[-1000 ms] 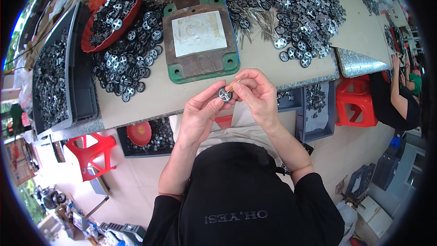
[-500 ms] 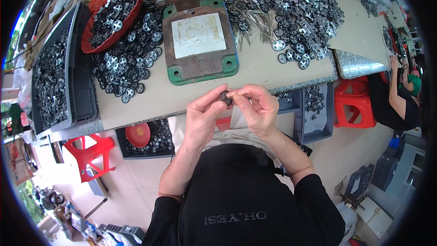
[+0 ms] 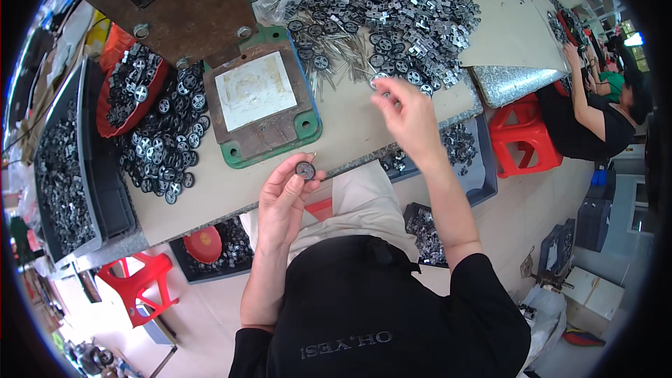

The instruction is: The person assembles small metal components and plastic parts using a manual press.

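Over the near edge of the table, my left hand (image 3: pixel 283 192) is closed around a small black toy wheel (image 3: pixel 305 170). A thin metal pin stands up beside the wheel. My right hand (image 3: pixel 408 117) is out over the table, its fingers bent and the thumb and forefinger apart, with nothing visible between them. Its fingertips are by the near edge of a cluster of black wheels with silver spokes (image 3: pixel 413 77). Thin metal pins (image 3: pixel 343 59) lie loose to the left of it, and a big heap of small grey-black parts (image 3: pixel 413 10) spreads behind.
A press with a green-edged base (image 3: pixel 269 148) stands left of centre. Left of it are piled wheels (image 3: pixel 164 161), a red bowl (image 3: pixel 117 128) of parts and a dark crate (image 3: pixel 94 196). Red stools (image 3: pixel 521 136) stand below the table; a person (image 3: pixel 591 108) works at the right.
My hands have come apart. The right one has moved away to the right and forward, toward the wheels; the left keeps the wheel near the table edge. The view has shifted to the right.
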### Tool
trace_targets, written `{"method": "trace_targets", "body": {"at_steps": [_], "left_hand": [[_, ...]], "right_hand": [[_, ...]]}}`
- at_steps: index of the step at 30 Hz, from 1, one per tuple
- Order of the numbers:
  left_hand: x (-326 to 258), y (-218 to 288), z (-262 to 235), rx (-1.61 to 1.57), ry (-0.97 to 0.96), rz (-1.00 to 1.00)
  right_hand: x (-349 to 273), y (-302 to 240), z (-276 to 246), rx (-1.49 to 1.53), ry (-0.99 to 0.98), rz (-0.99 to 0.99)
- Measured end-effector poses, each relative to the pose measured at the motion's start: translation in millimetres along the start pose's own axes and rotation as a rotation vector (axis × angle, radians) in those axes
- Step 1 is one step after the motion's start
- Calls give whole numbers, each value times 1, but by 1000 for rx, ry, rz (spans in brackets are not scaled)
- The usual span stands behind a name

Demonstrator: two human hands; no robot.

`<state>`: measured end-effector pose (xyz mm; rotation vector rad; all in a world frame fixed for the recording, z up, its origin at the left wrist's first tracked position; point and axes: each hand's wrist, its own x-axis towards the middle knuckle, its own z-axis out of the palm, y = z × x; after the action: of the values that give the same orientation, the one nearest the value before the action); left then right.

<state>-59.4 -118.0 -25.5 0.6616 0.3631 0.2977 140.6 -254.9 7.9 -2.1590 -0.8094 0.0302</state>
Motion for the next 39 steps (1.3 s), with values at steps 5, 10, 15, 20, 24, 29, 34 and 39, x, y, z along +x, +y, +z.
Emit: {"method": "trace_targets", "body": {"at_steps": [5,10,15,20,24,29,34,39], "left_hand": [[-1,-1,1,-22,22,-16],[-1,0,2,-15,35,-30],[-1,-1,-1,-20,32,-40],[-2,0,0,-31,23,-49],[0,1,2,-28,-3,-63],[0,1,2,-36,1,-52],[3,3,5,-25,33,-9],[7,1,20,59,24,20]], "right_hand": [[31,22,-8,-253,-36,-259],[53,19,-1,-242,-68,-244],[84,25,7,-272,-128,-55],[123,41,-10,-296,-31,155],[132,38,0,-528,9,44],[130,42,-14,-247,32,-16],[70,4,-23,770,-330,263],[-4,-2,1,1185,-377,324]]}}
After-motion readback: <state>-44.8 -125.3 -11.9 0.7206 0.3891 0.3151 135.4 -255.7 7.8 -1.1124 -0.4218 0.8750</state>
